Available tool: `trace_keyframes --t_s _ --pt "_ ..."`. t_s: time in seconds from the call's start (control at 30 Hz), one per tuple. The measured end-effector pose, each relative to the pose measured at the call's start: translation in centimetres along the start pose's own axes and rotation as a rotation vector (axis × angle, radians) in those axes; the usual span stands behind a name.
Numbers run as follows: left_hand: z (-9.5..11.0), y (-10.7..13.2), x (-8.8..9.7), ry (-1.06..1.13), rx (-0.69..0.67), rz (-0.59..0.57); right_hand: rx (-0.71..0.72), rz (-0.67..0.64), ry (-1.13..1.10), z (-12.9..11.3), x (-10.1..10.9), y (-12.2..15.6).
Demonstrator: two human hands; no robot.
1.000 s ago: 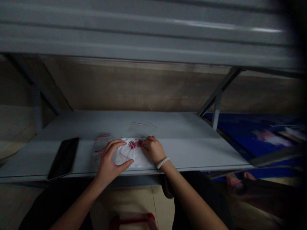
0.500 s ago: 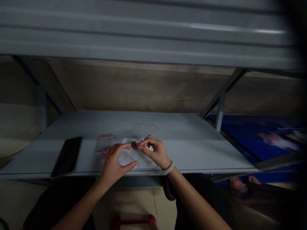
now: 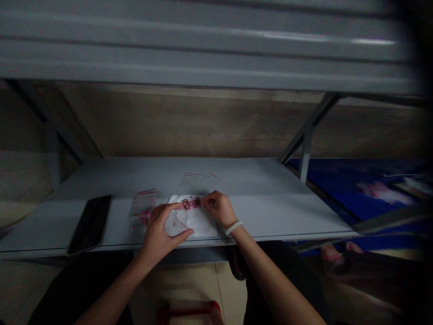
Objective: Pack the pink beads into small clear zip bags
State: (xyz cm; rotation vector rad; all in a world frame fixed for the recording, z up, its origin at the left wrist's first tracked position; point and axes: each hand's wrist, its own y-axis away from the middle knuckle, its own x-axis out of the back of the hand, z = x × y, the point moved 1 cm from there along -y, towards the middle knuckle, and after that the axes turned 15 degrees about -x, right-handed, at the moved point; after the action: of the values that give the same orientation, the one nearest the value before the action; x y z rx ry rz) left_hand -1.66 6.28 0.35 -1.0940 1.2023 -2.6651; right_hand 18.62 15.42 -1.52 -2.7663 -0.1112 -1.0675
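Observation:
A small pile of pink and dark beads point(image 3: 191, 204) lies on a white sheet point(image 3: 203, 225). My left hand point(image 3: 161, 230) is at the sheet's left side, thumb and fingers spread apart, index fingertip beside the beads. Between its thumb and fingers lies a small clear plastic bag point(image 3: 181, 218) with a thin red line. On the pile's right, my right hand point(image 3: 220, 208) has its thumb and fingertips pinched together; whatever is between them is too small to make out. A white beaded bracelet point(image 3: 233, 227) circles the right wrist.
Left of the sheet lie clear bags with pink pieces point(image 3: 144, 212), then a dark tablet point(image 3: 90, 223). Another clear bag point(image 3: 196, 181) lies behind the sheet. A grey shelf point(image 3: 203, 45) overhangs the table point(image 3: 264, 198). A red stool point(image 3: 189, 311) is below.
My right hand has drawn slightly away from the bead pile, so more of the beads and sheet show. My left hand keeps nearly the same pose. The view has shifted a little.

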Motion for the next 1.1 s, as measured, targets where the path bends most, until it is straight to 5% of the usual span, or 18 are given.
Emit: trace_keyframes --t_s 0.27,0.4,0.53,0.77,0.97,1.1 --pt "0.2 0.0 0.2 0.007 -0.009 -0.005 -0.021 0.015 0.246 0.4 -2.0 -0.2" --pt "0.3 -0.1 0.2 -0.005 -0.002 -0.007 0.028 0.015 0.005 -0.8 -1.0 0.3" --pt "0.2 0.0 -0.1 -0.021 0.009 -0.016 0.16 -0.12 -0.349 -3.8 0.3 1.8" --pt "0.3 0.1 -0.4 -0.025 -0.016 -0.023 0.228 -0.276 -0.518 -4.8 0.5 2.5" --pt "0.0 0.0 -0.2 -0.009 0.002 -0.013 0.056 -0.014 -0.17 -1.0 0.3 0.5" --pt "0.1 0.1 -0.1 -0.005 0.008 -0.015 0.05 -0.002 0.118 0.0 -1.2 0.1"
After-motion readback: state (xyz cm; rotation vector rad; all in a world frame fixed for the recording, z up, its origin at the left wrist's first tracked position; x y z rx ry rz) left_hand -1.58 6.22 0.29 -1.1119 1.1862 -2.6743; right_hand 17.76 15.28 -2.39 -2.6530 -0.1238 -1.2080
